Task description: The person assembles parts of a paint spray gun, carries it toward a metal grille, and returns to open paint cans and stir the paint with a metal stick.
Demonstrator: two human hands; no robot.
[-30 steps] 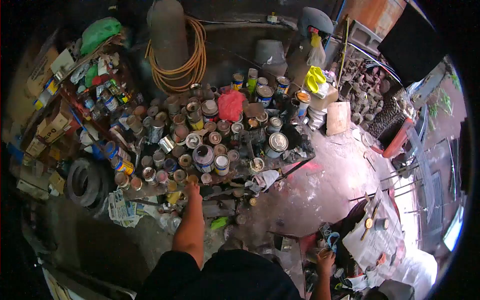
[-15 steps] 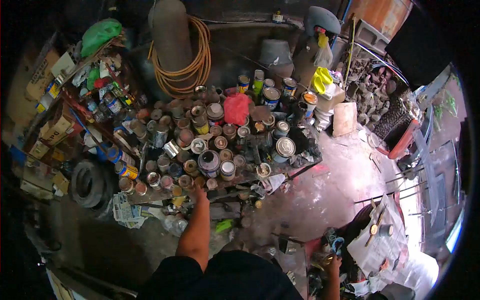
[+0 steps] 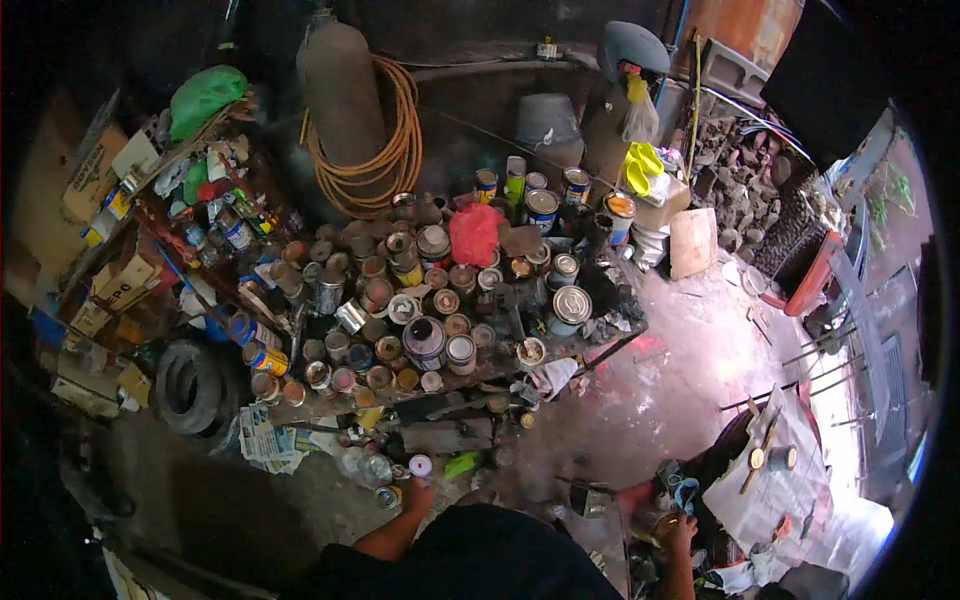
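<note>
Low in the view, my left hand (image 3: 416, 494) is closed at a small can (image 3: 420, 466) with a pale pinkish-white top, in front of the crowded table (image 3: 460, 388). Another small can (image 3: 388, 497) with a yellowish label is just left of that hand. At the lower right, my right hand (image 3: 677, 532) is wrapped round a dim round container (image 3: 655, 526), partly hidden by the fingers. A blue looped object (image 3: 685, 495) lies just above it.
Many used paint cans cover the table, with a red plastic bag (image 3: 474, 235) among them. Tires (image 3: 190, 388) lean at the left. A hose coil (image 3: 405, 150) hangs on a cylinder (image 3: 342, 95). Newspaper (image 3: 765, 480) with two small cans lies at the right.
My left hand has drawn back from the table's front edge towards my body, and the pale-topped can now shows at its fingertips. My right hand stays at the lower right with its container.
</note>
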